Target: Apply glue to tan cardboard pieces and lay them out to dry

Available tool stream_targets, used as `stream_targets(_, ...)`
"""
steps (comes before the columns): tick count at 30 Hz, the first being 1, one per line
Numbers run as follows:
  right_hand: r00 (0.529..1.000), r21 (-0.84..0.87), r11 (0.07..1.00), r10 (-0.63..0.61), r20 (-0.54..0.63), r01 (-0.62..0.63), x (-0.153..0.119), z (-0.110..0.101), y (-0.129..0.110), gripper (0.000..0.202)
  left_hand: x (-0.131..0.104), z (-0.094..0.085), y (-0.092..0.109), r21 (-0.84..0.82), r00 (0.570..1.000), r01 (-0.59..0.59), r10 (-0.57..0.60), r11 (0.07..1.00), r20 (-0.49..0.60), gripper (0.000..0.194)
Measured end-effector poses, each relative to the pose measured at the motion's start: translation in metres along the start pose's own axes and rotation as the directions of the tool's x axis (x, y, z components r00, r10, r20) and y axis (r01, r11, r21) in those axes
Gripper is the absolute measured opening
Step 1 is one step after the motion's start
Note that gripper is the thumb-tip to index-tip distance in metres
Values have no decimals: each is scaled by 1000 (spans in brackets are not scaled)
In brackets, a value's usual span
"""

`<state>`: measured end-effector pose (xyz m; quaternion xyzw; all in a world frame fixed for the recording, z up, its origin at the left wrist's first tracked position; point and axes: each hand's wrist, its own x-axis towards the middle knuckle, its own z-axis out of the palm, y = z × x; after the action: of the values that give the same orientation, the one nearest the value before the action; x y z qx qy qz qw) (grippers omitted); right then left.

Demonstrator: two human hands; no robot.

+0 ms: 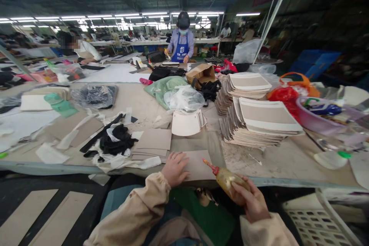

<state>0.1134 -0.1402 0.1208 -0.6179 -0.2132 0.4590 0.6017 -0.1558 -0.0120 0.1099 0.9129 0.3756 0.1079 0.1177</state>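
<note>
The left hand lies flat, fingers spread and released, pressing down on a brown card piece at the near edge of the table. The right hand is clenched around a glue bottle, an amber, translucent squeeze bottle tilted with its red nozzle just above the card's right side; whether the tip touches the card cannot be told. The lower part of the bottle is hidden inside the fingers, and both sleeves run out of the picture at the bottom.

One card lies under the hand, one bottle is held. Just left of the card sits a small pile of similar brown pieces (their number is hard to make out, since they overlap). Beyond it lies a fanned set of white curved pieces. To the right stand two tall stacks of white-edged beige panels, far too many to count. A tangle of black straps rests on white scraps to the left. Across the table one person in a blue apron stands working; a second person at the left is partly cut off by clutter.
</note>
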Motion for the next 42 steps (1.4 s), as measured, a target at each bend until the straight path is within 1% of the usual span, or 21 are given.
stream_targets(1,999,-83,996,-44,-13,43,1,4,-3,45,-13,-1,-7,-13,999,-1,1,1000,-37,46)
stream_targets(3,990,-237,962,-138,7,136,3,18,-7,46,-35,3,-19,-49,996,-40,36,998,-81,41)
stream_targets(6,956,-415,862,-276,98,291,7,48,-9,44,-54,13,-30,-121,985,-141,127,983,-114,42)
stream_targets(8,919,-512,766,-356,168,390,12,68,-5,42,-56,19,-33,-167,979,-182,163,969,-121,46)
stream_targets(10,881,-588,663,-414,228,464,17,85,0,41,-54,21,-34,-195,977,-195,174,961,-120,49)
stream_targets(12,847,-638,572,-451,280,516,23,98,3,39,-53,22,-35,-202,978,-189,166,961,-124,48)
stream_targets(15,809,-680,467,-473,349,565,27,111,2,33,-53,24,-37,-210,982,-170,148,963,-118,44)
stream_targets(18,788,-701,403,-482,384,589,27,120,-2,31,-53,27,-38,-225,985,-159,138,961,-103,41)
stream_targets(22,783,-716,370,-476,401,592,28,127,-2,29,-51,30,-39,-257,982,-168,139,952,-126,38)
stream_targets(25,782,-728,345,-466,414,592,29,127,0,28,-51,30,-39,-268,978,-178,139,947,-159,35)
stream_targets(27,785,-744,332,-471,402,580,30,122,-1,28,-51,29,-39,-267,976,-179,137,947,-168,35)
stream_targets(30,808,-786,318,-471,354,530,33,105,-6,28,-52,28,-38,-269,975,-183,139,946,-172,35)
stream_targets(36,840,-868,298,-499,213,397,44,59,-18,35,-52,27,-40,-270,981,-170,138,948,-134,38)
stream_targets(39,845,-887,296,-508,168,355,46,46,-21,38,-53,29,-42,-274,981,-171,138,946,-137,38)
stream_targets(42,833,-889,292,-531,156,353,44,42,-24,39,-54,31,-42,-286,978,-177,136,942,-157,35)
